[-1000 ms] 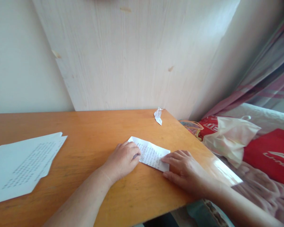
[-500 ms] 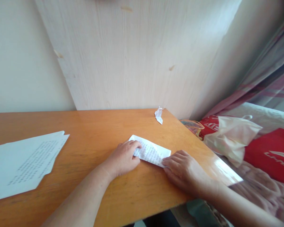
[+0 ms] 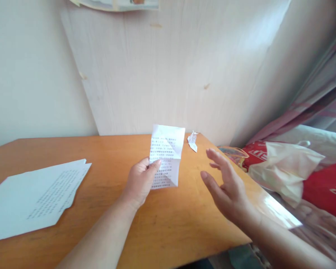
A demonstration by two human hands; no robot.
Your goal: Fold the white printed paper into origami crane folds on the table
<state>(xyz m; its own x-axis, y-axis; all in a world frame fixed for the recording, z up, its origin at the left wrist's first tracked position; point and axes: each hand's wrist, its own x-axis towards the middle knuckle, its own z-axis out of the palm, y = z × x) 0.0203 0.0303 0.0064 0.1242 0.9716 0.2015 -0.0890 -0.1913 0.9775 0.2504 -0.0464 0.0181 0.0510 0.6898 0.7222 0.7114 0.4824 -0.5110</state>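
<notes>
Printed sheet [image 3: 167, 144] just lifted off the counter [image 3: 114, 153]; left grip [image 3: 142, 177] pinches its left edge. Right grip [image 3: 228, 186] let go, spread near counter's right edge. Flat pressing looks paused.

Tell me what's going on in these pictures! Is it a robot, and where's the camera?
No robot here, just a person's two bare hands. The person wears one camera on their head, looking forward and down, so you see nearly what they see. The left hand holds a creased, printed paper in front of the camera. The right hand is open and holds nothing. On the wooden table, white sheets lie to the left, and a small folded paper shape sits near the back right corner.
</notes>
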